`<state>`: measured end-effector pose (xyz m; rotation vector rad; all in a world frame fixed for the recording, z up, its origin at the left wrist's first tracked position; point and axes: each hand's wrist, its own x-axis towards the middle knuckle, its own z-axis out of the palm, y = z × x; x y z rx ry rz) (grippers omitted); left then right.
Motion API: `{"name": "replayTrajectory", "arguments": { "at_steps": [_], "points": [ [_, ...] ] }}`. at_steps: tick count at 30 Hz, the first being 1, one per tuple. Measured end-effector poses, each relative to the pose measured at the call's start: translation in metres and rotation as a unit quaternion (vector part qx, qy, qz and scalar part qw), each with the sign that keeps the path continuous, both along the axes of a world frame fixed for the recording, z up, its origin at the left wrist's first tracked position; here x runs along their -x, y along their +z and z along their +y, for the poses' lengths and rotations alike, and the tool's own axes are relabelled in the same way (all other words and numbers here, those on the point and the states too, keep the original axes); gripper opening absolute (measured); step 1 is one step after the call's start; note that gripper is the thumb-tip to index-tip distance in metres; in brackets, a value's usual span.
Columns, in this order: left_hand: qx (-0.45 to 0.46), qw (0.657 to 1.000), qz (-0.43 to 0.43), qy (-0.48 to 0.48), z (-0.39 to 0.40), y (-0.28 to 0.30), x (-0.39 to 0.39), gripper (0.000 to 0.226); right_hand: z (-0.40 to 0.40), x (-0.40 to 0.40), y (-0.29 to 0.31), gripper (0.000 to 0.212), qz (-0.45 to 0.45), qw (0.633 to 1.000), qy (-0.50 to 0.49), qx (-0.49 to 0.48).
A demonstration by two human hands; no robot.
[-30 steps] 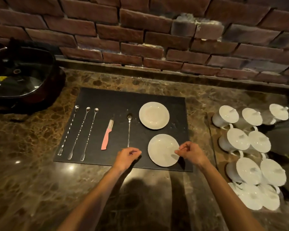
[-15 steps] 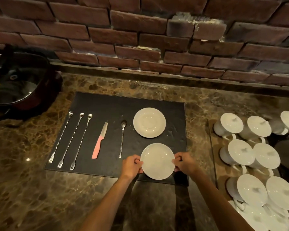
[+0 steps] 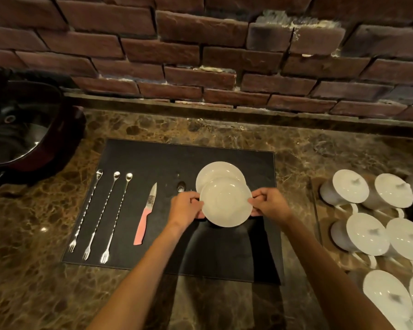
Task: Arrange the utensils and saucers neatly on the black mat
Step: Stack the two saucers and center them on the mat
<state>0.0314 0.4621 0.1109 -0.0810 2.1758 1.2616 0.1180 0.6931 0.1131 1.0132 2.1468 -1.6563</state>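
On the marble counter lies the black mat [image 3: 153,160]. My left hand [image 3: 186,207] and my right hand [image 3: 270,202] grip opposite rims of a white saucer [image 3: 225,202], held above the mat and overlapping the near edge of a second white saucer [image 3: 216,171] that rests on the mat. Three long spoon-fork bar utensils [image 3: 106,216] lie side by side on the mat's left part. A pink-handled knife [image 3: 144,216] lies to their right. A spoon [image 3: 181,186] shows only its bowl; my left hand hides its handle.
Several white lidded cups [image 3: 367,232] stand crowded on the counter at the right. A dark pot with a glass lid [image 3: 17,132] sits at the far left. A brick wall [image 3: 200,55] with a narrow ledge closes the back.
Both hands took the near saucer by its rims, lifted it from the mat's front edge and carried it away from me, until it overlaps the far saucer.
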Motion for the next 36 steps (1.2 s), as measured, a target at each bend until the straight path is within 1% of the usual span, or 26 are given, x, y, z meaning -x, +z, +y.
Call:
{"name": "replayTrajectory", "arguments": {
  "at_steps": [3, 6, 10, 11, 13, 15, 21, 23, 26, 28, 29, 32, 34, 36],
  "points": [
    [0.021, 1.000, 0.006, -0.019, 0.004, -0.006, 0.024, 0.029, 0.001, 0.024, -0.010, 0.013, -0.025, 0.999, -0.019, -0.007],
    [0.031, 0.999, 0.008, -0.018, 0.006, -0.014, 0.037, 0.035, 0.001, 0.037, -0.017, 0.011, -0.043, 0.999, -0.022, -0.022],
    [0.045, 0.999, 0.017, -0.017, 0.010, -0.020, 0.045, 0.037, 0.002, 0.043, -0.025, 0.006, -0.023, 0.999, -0.037, -0.030],
    [0.047, 0.999, 0.019, -0.017, 0.011, -0.021, 0.047, 0.037, 0.002, 0.043, -0.026, 0.005, -0.017, 0.998, -0.044, -0.031],
    [0.046, 0.998, 0.023, -0.018, 0.014, -0.022, 0.050, 0.037, 0.004, 0.043, -0.029, 0.013, -0.006, 0.998, -0.058, -0.034],
    [0.048, 0.998, 0.032, -0.023, 0.015, -0.023, 0.053, 0.035, 0.005, 0.043, -0.031, 0.016, 0.003, 0.997, -0.063, -0.034],
    [0.086, 0.995, 0.039, -0.024, 0.018, -0.026, 0.065, 0.024, 0.006, 0.046, -0.037, 0.011, 0.024, 0.997, -0.060, -0.042],
    [0.091, 0.995, 0.044, -0.021, 0.018, -0.028, 0.069, 0.025, 0.007, 0.048, -0.040, 0.015, 0.030, 0.996, -0.065, -0.051],
    [0.099, 0.993, 0.061, -0.033, 0.019, -0.033, 0.075, 0.040, 0.009, 0.051, -0.041, 0.029, 0.029, 0.993, -0.077, -0.080],
    [0.103, 0.992, 0.057, -0.051, 0.020, -0.035, 0.077, 0.047, 0.011, 0.052, -0.041, 0.041, 0.020, 0.994, -0.095, -0.048],
    [0.106, 0.991, 0.052, -0.058, 0.021, -0.036, 0.077, 0.045, 0.012, 0.052, -0.040, 0.043, 0.012, 0.995, -0.101, -0.020],
    [0.095, 0.994, 0.032, -0.054, 0.022, -0.038, 0.076, 0.033, 0.012, 0.050, -0.039, 0.030, -0.006, 0.995, -0.084, 0.057],
    [0.062, 0.998, -0.002, -0.018, 0.023, -0.038, 0.075, 0.029, 0.010, 0.049, -0.036, 0.023, -0.001, 0.994, -0.065, 0.082],
    [0.032, 0.999, -0.039, 0.020, 0.024, -0.036, 0.074, 0.025, 0.009, 0.048, -0.032, 0.023, 0.007, 0.994, -0.050, 0.092]
  ]
}}
